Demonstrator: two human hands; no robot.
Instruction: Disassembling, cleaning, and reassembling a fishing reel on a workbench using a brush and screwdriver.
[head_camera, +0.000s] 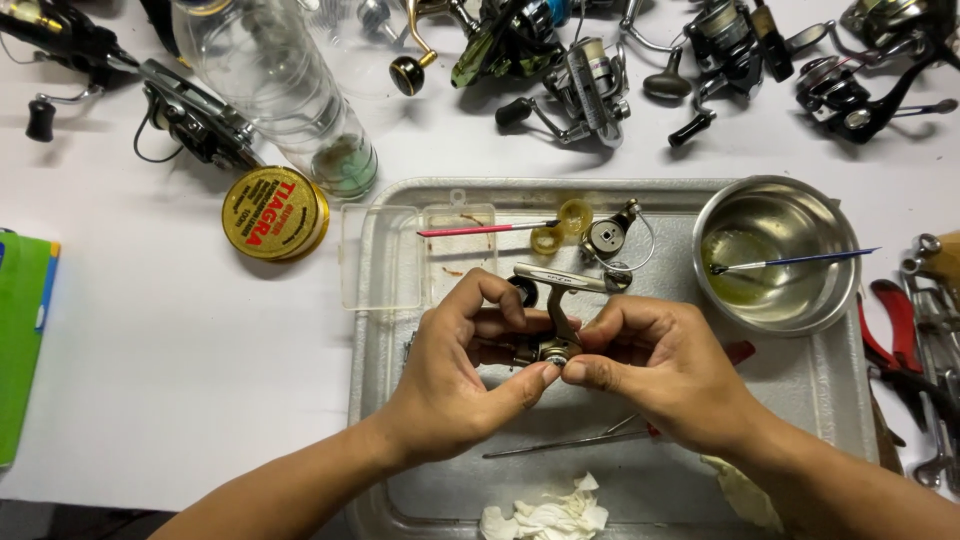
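White worktable (180, 350), cluttered along its far edge with several fishing reels (590, 90), a clear plastic bottle (290, 100) lying on its side and a round yellow tin (275, 213). Metal tray (830, 390) sat at centre, bearing:

- a reel body (560, 300), silver-grey, held above the tray's middle between both hands;
- left hand (455, 375), fingers curled narrow around the body's near side, thumb tip pressed at its lower end;
- right hand (665, 370), thumb and forefinger pinched tight on a small part at that same lower end, the two thumbs nearly touching;
- a clear plastic box (390, 260), open, at the tray's far left;
- a pink-handled brush (485, 229) resting across the box's rim;
- a steel bowl (770, 250) with yellowish liquid, a blue-handled brush (800, 261) leaning in it;
- a long thin metal tool (560, 443) and crumpled white tissue (545, 515) near the front edge.

Red-handled pliers (895, 330) lay just beside the tray's right side.

Risk noted: the pinched part was too small to identify and looked easy to lose; a slip of oily fingertips could have dropped it onto the tray or into the tissue.
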